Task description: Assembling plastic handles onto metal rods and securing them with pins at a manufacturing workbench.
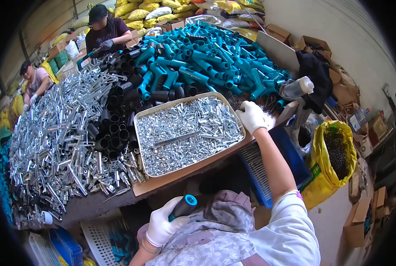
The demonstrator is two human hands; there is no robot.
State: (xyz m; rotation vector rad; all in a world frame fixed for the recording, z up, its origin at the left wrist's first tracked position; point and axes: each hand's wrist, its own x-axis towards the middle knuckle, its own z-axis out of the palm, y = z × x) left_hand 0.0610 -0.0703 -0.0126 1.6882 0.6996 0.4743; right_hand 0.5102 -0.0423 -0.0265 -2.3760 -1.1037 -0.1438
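My left hand [163, 223], in a white glove, is wrapped round a black and teal tubular plastic housing [184, 207] in front of my apron. The housing's open teal-rimmed end points up and to the right. My right hand [253, 117], also gloved in white, reaches to the right rim of a cream tray [232, 142], beside a pile of small dark parts [269, 101]. Its fingers are bent down and close together; whatever lies under them is hidden. Small silvery metal pieces [171, 126] fill the tray, with a flat metal strip [176, 138] lying across them.
Teal plastic housings [215, 53] are heaped behind the tray, with metal parts [60, 137] piled left. A blue crate [291, 162] and a yellow sack [328, 170] stand at right. Two people work across the table, one holding a teal part. A clear bottle [297, 88] lies at back right.
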